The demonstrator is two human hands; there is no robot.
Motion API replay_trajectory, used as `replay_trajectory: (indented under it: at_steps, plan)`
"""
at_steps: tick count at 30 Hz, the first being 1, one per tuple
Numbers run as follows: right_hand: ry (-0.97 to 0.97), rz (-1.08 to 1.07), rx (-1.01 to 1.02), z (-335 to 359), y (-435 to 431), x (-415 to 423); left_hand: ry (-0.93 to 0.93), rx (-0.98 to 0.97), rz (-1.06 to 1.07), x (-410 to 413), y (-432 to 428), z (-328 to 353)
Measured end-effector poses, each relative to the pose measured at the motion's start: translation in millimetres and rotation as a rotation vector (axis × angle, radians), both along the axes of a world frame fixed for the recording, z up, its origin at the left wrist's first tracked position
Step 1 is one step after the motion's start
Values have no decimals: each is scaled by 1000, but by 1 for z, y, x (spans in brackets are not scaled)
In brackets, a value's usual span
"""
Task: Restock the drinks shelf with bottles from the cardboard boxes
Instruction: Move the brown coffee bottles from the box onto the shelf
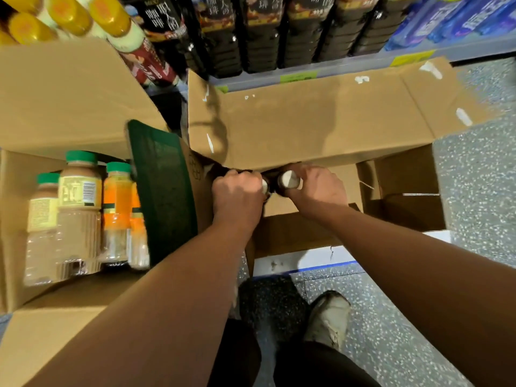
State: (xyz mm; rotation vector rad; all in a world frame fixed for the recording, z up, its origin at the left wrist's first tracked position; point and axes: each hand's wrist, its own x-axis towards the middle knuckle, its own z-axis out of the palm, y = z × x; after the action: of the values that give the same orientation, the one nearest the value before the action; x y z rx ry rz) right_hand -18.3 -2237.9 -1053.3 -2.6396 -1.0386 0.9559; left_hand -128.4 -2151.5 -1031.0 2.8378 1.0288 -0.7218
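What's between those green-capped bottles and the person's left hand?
In the head view, a dark green cardboard flap stands between the green-capped bottles and the left hand, which grips a white-capped bottle.

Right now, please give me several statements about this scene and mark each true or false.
1. The right hand grips a pale-capped bottle. True.
2. The left hand is empty. False: it grips a second bottle.
3. The drink bottles in the left box have red caps. False: the caps are green.
4. The right box stands open. True.
5. Black bottles stand on the shelf. True.
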Motion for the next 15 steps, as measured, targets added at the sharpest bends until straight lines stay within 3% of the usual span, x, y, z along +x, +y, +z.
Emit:
replay_trajectory:
  at_steps: [5,15]
  plan:
    - [21,-13,-2,91,-2,11,-33,-109,71,14,5,89]
    - [-82,32,143,292,23,37,-163,-28,44,36,30,277]
